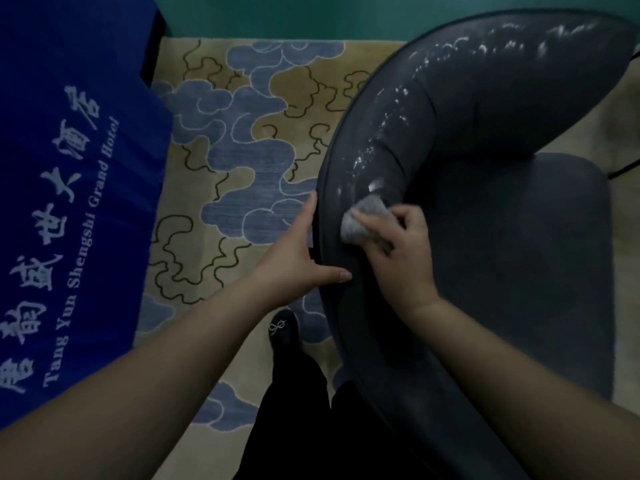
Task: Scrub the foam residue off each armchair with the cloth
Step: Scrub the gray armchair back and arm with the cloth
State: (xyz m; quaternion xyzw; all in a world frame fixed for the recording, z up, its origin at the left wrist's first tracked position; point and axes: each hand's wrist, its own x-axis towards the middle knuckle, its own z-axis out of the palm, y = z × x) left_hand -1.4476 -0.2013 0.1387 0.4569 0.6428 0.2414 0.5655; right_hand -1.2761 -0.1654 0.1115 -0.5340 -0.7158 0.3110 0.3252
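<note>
Two hands work on the armchair [502, 254]. The right hand [398, 251] is closed around the grey cloth [367, 220], pressing it on the curved top of the backrest. The left hand [298, 251] is spread wide, bracing the outer rim. White foam residue [398, 119] runs along the backrest beyond the cloth. Risk: a loosely bunched cloth may smear foam rather than lift it. Uneven pressure may leave streaks on the upholstery.

I see my right hand [398, 258] pressing the grey cloth [363, 220] on the foam-streaked armchair [485, 237]; my left hand [298, 258] braces its rim.
</note>
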